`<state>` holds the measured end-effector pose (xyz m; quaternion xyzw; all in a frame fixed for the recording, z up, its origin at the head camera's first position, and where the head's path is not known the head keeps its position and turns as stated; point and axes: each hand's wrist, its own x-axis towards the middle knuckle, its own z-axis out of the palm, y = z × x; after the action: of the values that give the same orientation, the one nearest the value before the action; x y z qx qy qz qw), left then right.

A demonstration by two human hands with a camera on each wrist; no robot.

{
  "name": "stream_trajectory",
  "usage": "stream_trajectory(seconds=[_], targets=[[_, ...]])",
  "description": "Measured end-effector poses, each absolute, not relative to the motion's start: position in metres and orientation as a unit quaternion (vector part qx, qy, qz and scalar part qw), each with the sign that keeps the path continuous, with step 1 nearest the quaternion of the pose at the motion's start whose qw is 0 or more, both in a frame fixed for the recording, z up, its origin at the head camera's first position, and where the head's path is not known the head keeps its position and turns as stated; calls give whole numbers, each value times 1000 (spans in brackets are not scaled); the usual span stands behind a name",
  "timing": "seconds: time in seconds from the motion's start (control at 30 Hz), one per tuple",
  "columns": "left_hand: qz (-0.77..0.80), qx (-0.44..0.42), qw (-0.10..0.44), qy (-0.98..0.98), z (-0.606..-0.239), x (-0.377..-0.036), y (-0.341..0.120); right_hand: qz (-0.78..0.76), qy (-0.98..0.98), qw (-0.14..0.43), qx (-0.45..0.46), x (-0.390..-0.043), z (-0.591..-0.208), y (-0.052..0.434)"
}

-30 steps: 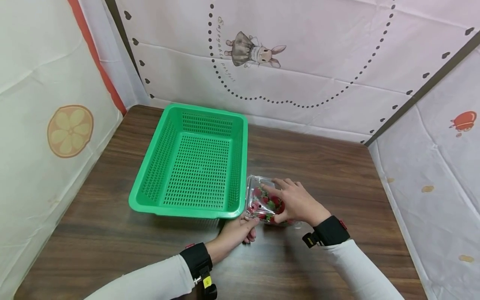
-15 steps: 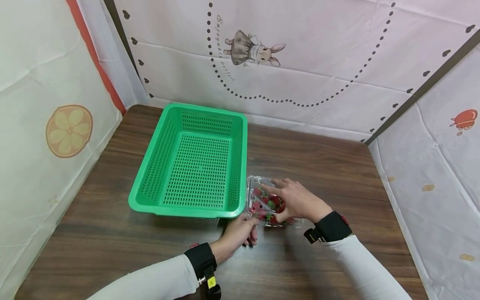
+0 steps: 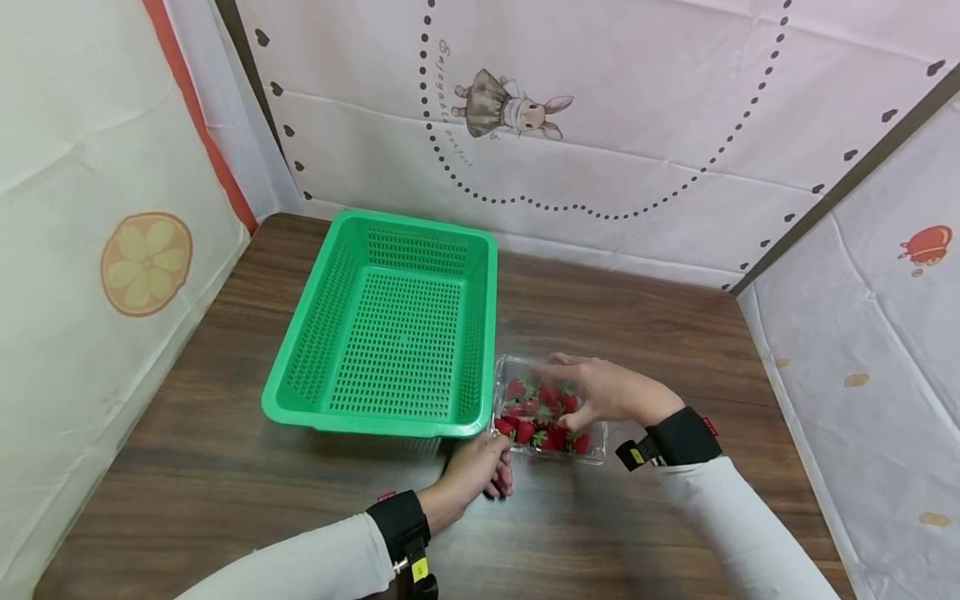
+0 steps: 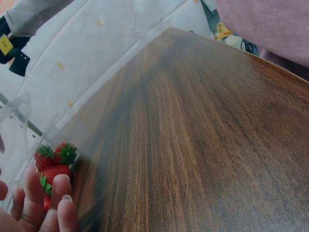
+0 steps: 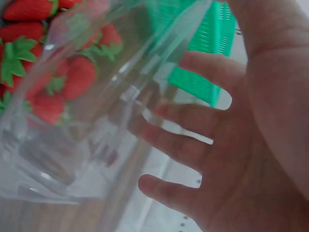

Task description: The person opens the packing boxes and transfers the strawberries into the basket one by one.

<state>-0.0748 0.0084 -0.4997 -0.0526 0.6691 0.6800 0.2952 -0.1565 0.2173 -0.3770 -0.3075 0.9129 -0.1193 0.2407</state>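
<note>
Your clear strawberry box (image 3: 547, 410) sits on the desk (image 3: 645, 325), touching or just beside the near right corner of the green basket (image 3: 390, 325), which holds nothing that shows. Your left hand (image 3: 476, 473) is clamped on the box's near left corner; the left wrist view shows fingertips (image 4: 62, 186) pressed against the clear wall with strawberries (image 4: 54, 162) behind it. Your right hand (image 3: 607, 390) lies over the top of the box with fingers spread and nearly straight; in the right wrist view the clear lid (image 5: 104, 104) stands raised in front of those fingers, touching them or just beside them, and I cannot tell that they pinch it. Judgement: the box is light, thin-walled and likely to flex and slip; the fruit bruises easily. Take hold low on the stiffer rim or at opposite corners, squeeze lightly, keep it level, and do not press down on the berries
</note>
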Motion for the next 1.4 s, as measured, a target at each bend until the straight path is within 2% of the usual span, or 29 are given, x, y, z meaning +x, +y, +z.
stream_trajectory(seconds=[0.07, 0.17, 0.37, 0.57, 0.7, 1.07, 1.4], targets=[[682, -55, 296, 666, -500, -74, 9, -130, 911, 241, -308, -157, -369, 219], [686, -54, 294, 664, -500, -73, 9, -145, 914, 211, -313, -157, -356, 222], [693, -46, 289, 659, -501, -72, 8, -130, 937, 88, -311, -159, -340, 228], [702, -39, 283, 652, -502, -71, 8, -147, 960, -27, -237, -167, -350, 245], [706, -39, 283, 648, -504, -71, 9, -176, 966, -67, -176, -174, -369, 259], [708, -42, 288, 644, -506, -69, 8, -298, 948, -17, -113, -196, -436, 263], [706, -37, 285, 647, -505, -70, 7, -303, 943, 115, -82, -194, -469, 262]])
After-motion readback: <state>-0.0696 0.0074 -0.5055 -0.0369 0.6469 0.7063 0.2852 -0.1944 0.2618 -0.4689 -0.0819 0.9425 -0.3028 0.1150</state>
